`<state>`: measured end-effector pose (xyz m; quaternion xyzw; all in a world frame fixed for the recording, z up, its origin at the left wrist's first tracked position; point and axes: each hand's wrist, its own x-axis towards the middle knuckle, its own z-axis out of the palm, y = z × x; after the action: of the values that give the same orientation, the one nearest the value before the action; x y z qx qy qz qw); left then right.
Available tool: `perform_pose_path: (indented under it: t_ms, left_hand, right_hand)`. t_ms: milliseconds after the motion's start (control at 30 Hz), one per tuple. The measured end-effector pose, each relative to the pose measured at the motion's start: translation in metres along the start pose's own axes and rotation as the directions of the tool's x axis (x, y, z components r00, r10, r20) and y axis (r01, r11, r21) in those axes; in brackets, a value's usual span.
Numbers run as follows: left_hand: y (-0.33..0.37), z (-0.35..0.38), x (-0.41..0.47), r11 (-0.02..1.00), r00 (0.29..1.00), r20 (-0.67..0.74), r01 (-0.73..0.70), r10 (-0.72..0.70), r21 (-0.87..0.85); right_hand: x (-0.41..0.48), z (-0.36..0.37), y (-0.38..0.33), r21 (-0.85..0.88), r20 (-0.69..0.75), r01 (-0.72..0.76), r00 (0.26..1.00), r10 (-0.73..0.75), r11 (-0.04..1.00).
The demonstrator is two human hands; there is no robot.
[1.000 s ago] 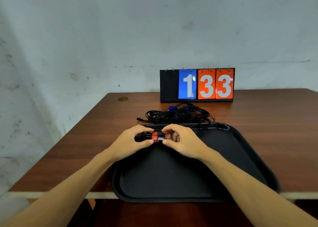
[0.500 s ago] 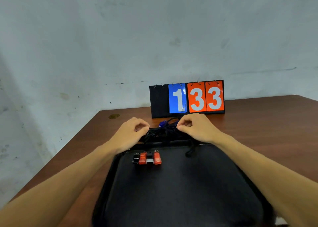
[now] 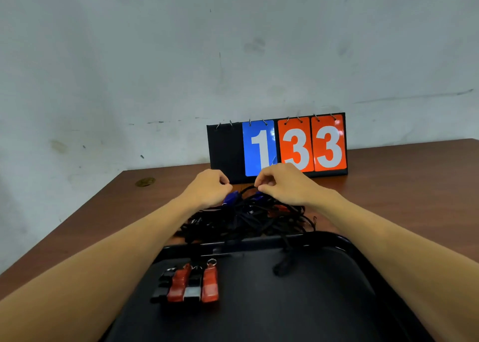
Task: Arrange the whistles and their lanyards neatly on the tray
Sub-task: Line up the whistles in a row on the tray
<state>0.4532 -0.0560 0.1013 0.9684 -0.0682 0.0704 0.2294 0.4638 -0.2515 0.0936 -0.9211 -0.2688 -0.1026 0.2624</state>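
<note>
Neatly, four whistles (image 3: 189, 284) line the tray (image 3: 298, 308); left grip (image 3: 207, 189), right grip (image 3: 282, 186) pinch tangled lanyards (image 3: 246, 217).

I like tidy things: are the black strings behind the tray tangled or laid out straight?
Tangled. The lanyards lie heaped on the table, cords crossing every way; one end spills over the tray rim.

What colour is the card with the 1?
The card is blue, clearest in the head view.

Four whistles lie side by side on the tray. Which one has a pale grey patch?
The black whistle third from the left, between the two red whistles; the leftmost black whistle shows no grey.
</note>
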Motion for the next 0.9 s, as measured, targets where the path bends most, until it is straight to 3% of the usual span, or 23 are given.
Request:
perform_pose_path:
  t_ms: [167,267,433,667,800,900]
  left_hand:
    - [-0.004,0.015,0.019,0.993,0.987,0.111,0.110,-0.113,0.032]
    - [-0.005,0.020,0.020,0.993,0.976,0.190,0.088,-0.102,0.079]
    - [-0.010,0.018,0.017,0.995,0.985,0.144,0.097,-0.096,-0.003]
    - [-0.009,-0.008,-0.001,0.929,0.969,-0.121,0.165,-0.215,-0.331]
    - [0.000,-0.028,-0.013,0.899,0.990,-0.082,0.072,-0.118,-0.432]
    - [0.008,-0.040,-0.024,0.901,0.997,-0.072,-0.006,-0.029,-0.434]
  right_hand:
    - [0.017,0.015,0.005,-0.130,0.123,0.005,0.992,0.011,0.991]
    - [0.018,0.016,0.005,-0.186,0.200,0.010,0.979,0.028,0.983]
    - [0.015,0.013,0.007,-0.236,0.229,0.005,0.972,0.051,0.972]
    - [0.004,0.004,-0.007,-0.197,0.023,-0.091,0.995,0.097,0.976]
    - [-0.002,-0.009,-0.023,-0.114,-0.028,-0.105,0.994,0.102,0.988]
    - [-0.005,-0.017,-0.031,-0.081,0.023,-0.109,0.994,0.111,0.991]
